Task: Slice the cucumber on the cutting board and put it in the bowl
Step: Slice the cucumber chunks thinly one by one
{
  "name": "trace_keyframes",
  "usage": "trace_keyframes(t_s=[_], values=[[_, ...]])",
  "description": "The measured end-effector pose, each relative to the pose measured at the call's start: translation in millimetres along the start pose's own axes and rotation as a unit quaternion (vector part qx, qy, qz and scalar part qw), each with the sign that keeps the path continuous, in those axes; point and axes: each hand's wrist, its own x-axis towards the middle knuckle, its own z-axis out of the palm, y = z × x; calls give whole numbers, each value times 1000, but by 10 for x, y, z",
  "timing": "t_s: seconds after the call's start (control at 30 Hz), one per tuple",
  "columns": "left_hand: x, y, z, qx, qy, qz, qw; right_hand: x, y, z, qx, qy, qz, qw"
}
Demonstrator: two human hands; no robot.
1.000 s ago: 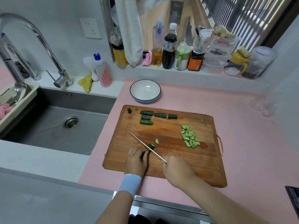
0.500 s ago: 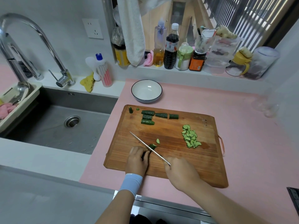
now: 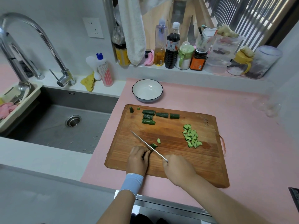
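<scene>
A wooden cutting board lies on the pink counter. My left hand holds down a short cucumber piece near the board's front left, fingers curled over it. My right hand grips the handle of a knife, whose blade lies across that piece. One loose slice sits just beyond the blade. A pile of half-moon slices lies to the right. Several uncut cucumber chunks rest at the board's far left. The white bowl stands behind the board and holds nothing.
A steel sink with a tall faucet lies to the left. Bottles and jars crowd the ledge at the back. A soap bottle and yellow cloth sit by the sink. A dish rack is far left.
The hands and knife hold nearly the same place over the cucumber piece. The view has shifted slightly.
</scene>
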Motion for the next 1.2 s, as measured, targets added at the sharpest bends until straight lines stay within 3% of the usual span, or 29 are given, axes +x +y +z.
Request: trace_keyframes(t_s=[1.2], values=[[-28,-63,45,-1,2,-17,1000,29,27,55,14,5,9,1000]])
